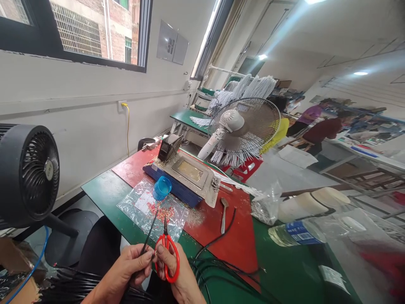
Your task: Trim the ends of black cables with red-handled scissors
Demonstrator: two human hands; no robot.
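Observation:
My left hand (pixel 131 267) is closed, thumb and fingertips pinched together, on a thin black cable (pixel 149 233) that points up and away. My right hand (pixel 182 272) grips red-handled scissors (pixel 166 240), their dark tips pointing away from me. The fingertips of both hands meet over a small wire end, too small to make out clearly. Just beyond lies a clear plastic bag (pixel 133 203) strewn with red and yellowish wire scraps (pixel 164 211). A blue plastic cup (pixel 162 188) stands on the bag's far side.
Behind the cup sits a blue solder pot (pixel 177 185) with a metal top. A spoon (pixel 223 215) and loose black cables (pixel 218 264) lie to the right on red and green mats. A bottle (pixel 295 233) lies farther right. Fans stand left (pixel 31 173) and behind (pixel 232 122).

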